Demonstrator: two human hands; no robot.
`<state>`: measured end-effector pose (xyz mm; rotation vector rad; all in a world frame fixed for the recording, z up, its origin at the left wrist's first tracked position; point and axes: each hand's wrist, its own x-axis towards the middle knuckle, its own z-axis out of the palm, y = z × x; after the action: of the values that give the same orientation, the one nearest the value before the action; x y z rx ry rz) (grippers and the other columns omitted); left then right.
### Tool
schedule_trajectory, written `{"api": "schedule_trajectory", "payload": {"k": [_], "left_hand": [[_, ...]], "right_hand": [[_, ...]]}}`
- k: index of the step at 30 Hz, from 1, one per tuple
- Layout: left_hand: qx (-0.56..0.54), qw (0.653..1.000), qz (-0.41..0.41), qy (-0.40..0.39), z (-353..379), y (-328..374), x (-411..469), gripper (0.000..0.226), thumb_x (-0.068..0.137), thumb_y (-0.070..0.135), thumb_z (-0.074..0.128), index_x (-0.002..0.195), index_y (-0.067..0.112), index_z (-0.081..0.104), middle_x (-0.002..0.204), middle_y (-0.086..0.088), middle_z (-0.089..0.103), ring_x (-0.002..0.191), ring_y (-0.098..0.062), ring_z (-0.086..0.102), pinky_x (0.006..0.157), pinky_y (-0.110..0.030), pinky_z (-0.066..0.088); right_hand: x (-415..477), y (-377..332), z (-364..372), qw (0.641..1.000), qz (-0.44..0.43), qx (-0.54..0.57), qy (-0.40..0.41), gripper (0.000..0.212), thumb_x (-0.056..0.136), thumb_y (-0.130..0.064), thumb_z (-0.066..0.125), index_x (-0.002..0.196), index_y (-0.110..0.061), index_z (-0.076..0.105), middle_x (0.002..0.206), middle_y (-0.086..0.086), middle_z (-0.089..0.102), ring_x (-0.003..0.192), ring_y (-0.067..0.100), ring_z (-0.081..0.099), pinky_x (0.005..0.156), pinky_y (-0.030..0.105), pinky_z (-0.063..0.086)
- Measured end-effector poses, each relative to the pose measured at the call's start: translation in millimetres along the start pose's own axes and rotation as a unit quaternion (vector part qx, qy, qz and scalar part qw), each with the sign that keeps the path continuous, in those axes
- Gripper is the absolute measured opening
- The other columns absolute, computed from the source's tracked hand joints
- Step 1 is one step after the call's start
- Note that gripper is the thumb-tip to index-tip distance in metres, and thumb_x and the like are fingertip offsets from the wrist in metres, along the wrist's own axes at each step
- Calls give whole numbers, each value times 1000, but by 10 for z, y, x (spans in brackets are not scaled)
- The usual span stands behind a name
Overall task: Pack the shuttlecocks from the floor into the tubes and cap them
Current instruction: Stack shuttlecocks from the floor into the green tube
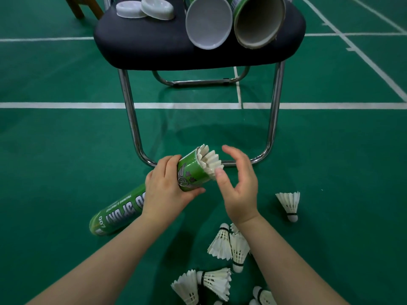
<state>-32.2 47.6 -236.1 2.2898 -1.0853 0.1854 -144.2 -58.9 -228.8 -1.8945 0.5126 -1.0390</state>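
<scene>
- Chair [154, 47] at 12 of both hands. Its chrome frame [132, 119] runs along the floor just behind the right hand.
- On the seat: two caps [144, 7] at 11; capped tube [209, 25] and open tube [257, 23] at 12–1, ends facing the camera.
- Loose shuttles [220, 243] piled at 6 of the right hand, with the forearm over part of the pile. Lone shuttle [289, 204] at 3, well apart.
- Left hand [165, 190] wraps the tube [191, 172] near its mouth. Tube is tilted: mouth toward 1, base toward 7.
- Shuttle [211, 164] sticks out of the mouth, feathers outward.
- Right hand [240, 186] is wide and holds nothing. Thumb tip is at the feather edge, fingers curved and clear of it.
- Green court floor [66, 139] with white lines.
</scene>
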Motion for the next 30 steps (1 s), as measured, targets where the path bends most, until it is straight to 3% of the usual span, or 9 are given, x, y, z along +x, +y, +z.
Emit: {"api": "schedule_trajectory", "payload": {"k": [4,9,14,16,18,21,24,27,30], "left_hand": [[-11,1000,5,9,-10,2,-8,79,55,58,68,115,10,48,109,-9,56,99,-30,56,80,-46,43],[-16,1000,19,5,-16,-18,-63,69,61,54,53,115,10,46,108,-11,57,97,-31,56,80,-46,43],[-16,999,38,-16,25,-66,-252,64,60,41,49,116,9,49,110,-11,58,101,-20,46,87,-37,35],[-13,999,44,-19,50,-53,-317,61,61,37,48,116,11,46,110,-11,58,100,-19,44,87,-36,34],[-14,998,47,-26,75,-30,-318,62,63,42,50,116,12,45,110,-12,58,100,-19,43,86,-38,33],[-6,998,46,-50,96,55,-228,76,59,54,67,118,10,49,113,-9,58,104,-22,49,88,-40,36],[1,996,42,-76,120,143,-201,87,51,51,79,121,7,51,117,-8,56,108,-27,51,92,-43,35],[15,994,68,-81,148,143,-271,88,51,52,79,120,5,51,116,-10,56,107,-29,52,92,-44,36],[24,993,82,-77,159,166,-366,87,49,50,80,117,4,52,112,-12,58,104,-30,54,91,-46,37]], "right_hand": [[6,-2,9,990,-37,-100,-88,36,85,-41,44,93,-15,68,95,-12,66,93,5,56,98,45,35],[76,-50,-2,967,-8,-88,-239,44,80,-51,45,93,-17,70,91,-8,69,90,6,57,98,40,36],[142,-153,-12,883,113,-144,-432,32,74,-49,62,92,-23,66,99,1,63,90,18,58,81,34,50],[105,-140,-10,869,127,-156,-452,30,76,-48,65,97,-26,64,104,1,58,92,18,56,82,32,50],[22,-117,-23,897,116,-122,-409,34,77,-48,66,100,-22,67,102,3,61,91,17,58,80,32,50],[-138,-102,-57,971,153,82,-162,30,76,-43,63,85,-15,68,83,4,67,80,18,61,70,33,52],[-184,-6,-167,963,196,167,74,7,82,-32,60,87,-28,63,87,-9,64,88,11,60,78,24,49],[-254,272,-331,959,264,85,56,14,89,-30,59,103,-31,56,110,-8,59,109,11,52,97,34,42],[-488,635,-487,942,319,-83,-53,48,85,-44,61,129,-30,45,135,-6,45,127,13,37,107,43,33]]}}
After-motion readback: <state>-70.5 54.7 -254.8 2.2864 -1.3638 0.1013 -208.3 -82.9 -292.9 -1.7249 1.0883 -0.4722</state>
